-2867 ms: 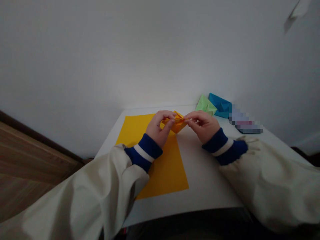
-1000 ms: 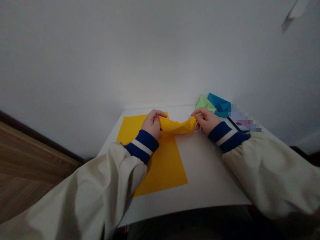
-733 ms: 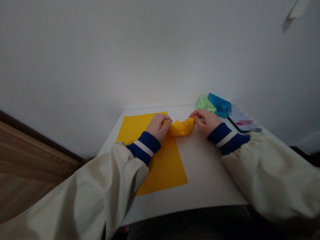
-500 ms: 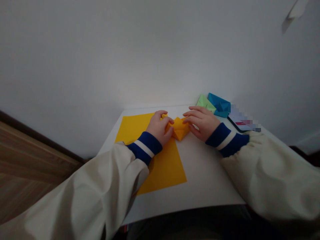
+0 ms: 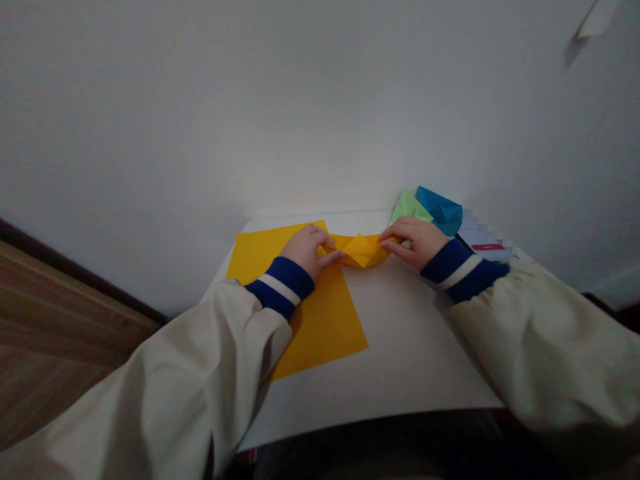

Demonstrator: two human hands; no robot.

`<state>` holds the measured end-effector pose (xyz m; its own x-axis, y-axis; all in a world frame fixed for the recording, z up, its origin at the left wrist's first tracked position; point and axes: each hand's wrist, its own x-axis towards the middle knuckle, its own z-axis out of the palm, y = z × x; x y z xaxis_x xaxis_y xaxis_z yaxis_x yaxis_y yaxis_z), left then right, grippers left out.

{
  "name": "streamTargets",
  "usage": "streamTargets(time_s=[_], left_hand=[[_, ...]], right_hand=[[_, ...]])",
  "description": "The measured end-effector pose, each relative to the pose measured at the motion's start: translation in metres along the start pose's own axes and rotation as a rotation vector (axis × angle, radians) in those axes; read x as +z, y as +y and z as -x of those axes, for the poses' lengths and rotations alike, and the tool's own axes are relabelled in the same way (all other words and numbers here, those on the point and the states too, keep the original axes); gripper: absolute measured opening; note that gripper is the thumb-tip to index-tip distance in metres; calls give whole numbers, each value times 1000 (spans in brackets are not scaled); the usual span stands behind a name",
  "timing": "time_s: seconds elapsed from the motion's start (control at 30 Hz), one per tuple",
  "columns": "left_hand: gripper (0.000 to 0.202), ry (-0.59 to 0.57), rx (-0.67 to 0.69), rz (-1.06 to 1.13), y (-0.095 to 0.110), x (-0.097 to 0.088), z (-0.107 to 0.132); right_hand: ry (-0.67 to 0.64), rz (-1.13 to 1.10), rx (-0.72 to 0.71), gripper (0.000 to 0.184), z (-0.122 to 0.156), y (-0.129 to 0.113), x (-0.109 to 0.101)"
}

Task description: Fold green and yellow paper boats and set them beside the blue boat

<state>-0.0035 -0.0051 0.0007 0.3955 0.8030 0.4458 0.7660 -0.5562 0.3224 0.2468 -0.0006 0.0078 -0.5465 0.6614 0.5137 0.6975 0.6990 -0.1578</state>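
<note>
A folded orange paper piece (image 5: 359,249) stretches between my two hands, just above the white table (image 5: 400,360). My left hand (image 5: 303,249) pinches its left end with thumb and fingers closed. Pinching the right end is my right hand (image 5: 418,241), its fingers pressed together. Under my left hand and forearm a flat sheet of orange paper (image 5: 300,300) lies on the table.
A green folded paper shape (image 5: 407,206) and a blue one (image 5: 441,209) rest at the table's far right corner by the white wall. A flat phone-like object (image 5: 483,241) lies just right of my right hand. A wooden floor shows at the left.
Half a second ago my hands pressed the orange piece together with the right fingers flat on it; now they have drawn apart, each pinching an end, and the piece is stretched wider.
</note>
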Motion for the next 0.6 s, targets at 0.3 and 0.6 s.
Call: streamTargets(time_s=[0.3, 0.6], left_hand=[[31, 13, -381, 155, 5, -1, 3], [37, -34, -509, 32, 0, 1, 2]], right_hand=[[-7, -99, 336, 28, 4, 2, 2], [-294, -32, 488, 29, -2, -1, 4]])
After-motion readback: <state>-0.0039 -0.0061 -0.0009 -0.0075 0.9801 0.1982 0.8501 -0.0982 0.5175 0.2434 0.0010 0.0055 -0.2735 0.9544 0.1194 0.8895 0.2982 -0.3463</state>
